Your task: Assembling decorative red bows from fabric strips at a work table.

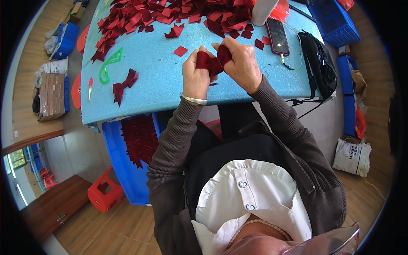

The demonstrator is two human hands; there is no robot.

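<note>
Both my hands hold a dark red velvet ribbon (pixel 215 67) between them, above the near part of the blue table. My left hand (pixel 196 80) is closed, with the ribbon lying over its fingers. Higher and to the right, my right hand (pixel 243 64) pinches the ribbon's other part, and its fingertips are partly hidden. A finished-looking dark red bow (pixel 125 86) lies to the left on the table. Just beyond my left hand rests a small red ribbon piece (pixel 180 51).
A heap of red ribbon pieces (pixel 170 12) covers the far side of the table (pixel 148 95). A phone (pixel 277 37) with a cable and a black bag (pixel 316 63) sit right. Green plastic pieces (pixel 111 63) lie left. Below stands a blue crate (pixel 121 157) holding ribbon bows, near a red stool (pixel 104 191).
</note>
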